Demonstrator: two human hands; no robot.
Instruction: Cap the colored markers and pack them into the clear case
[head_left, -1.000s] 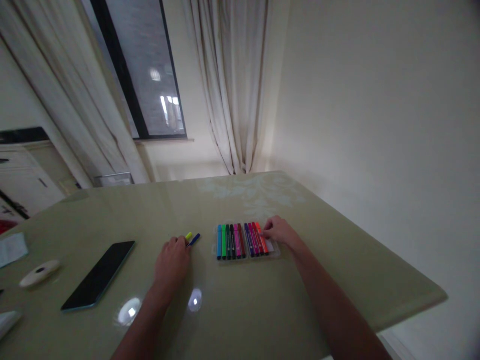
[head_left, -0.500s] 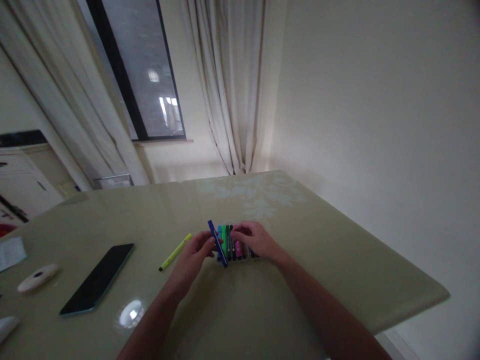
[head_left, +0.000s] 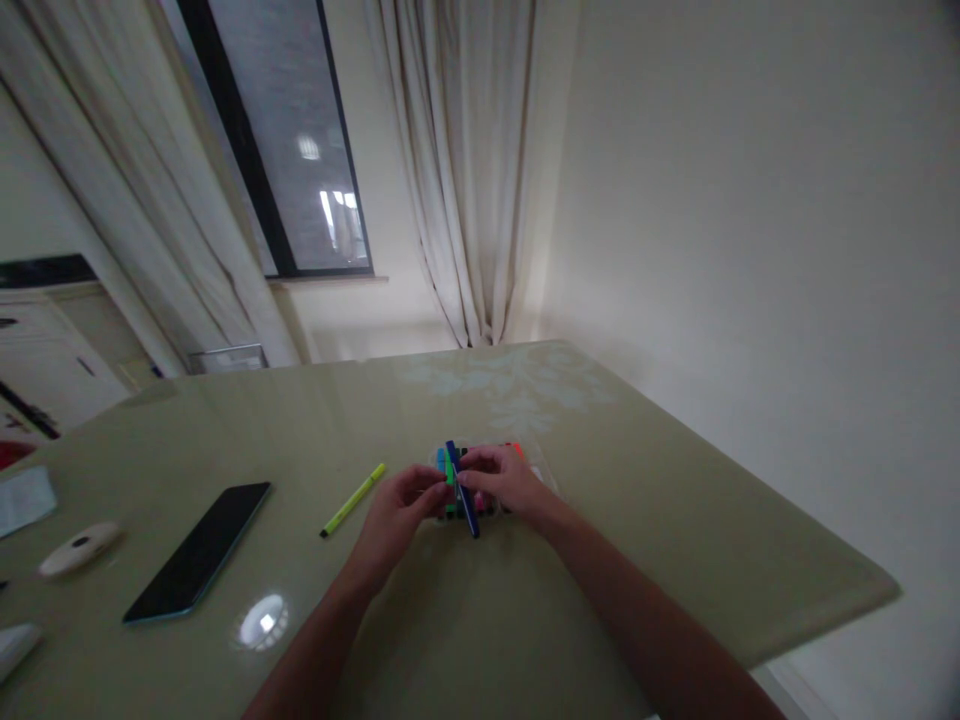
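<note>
A blue marker (head_left: pixel 467 505) is held slanted above a clear plastic case (head_left: pixel 546 470) of colored markers, pinched by my right hand (head_left: pixel 510 480) between thumb and fingers. My left hand (head_left: pixel 409 508) is just left of the blue marker, its curved fingers slightly apart and their tips by its side; whether they touch it I cannot make out. Under my hands, a green marker (head_left: pixel 449 468) and a light blue marker (head_left: pixel 440 458) lie in the case, with other colors partly covered. A yellow marker (head_left: pixel 354 500) with a black tip end rests on the table left of my left hand.
On the table's left side lie a black-screened phone (head_left: pixel 196 552), a white oval object (head_left: pixel 80 550), a pale cloth or paper (head_left: pixel 26 502) and part of another white object (head_left: pixel 16 648). A bare wall (head_left: pixel 750 250) runs along the right; curtains (head_left: pixel 472 180) hang behind.
The blue marker has moved right, from my left hand's grip into my right hand's fingers. My left hand has shifted slightly right with it.
</note>
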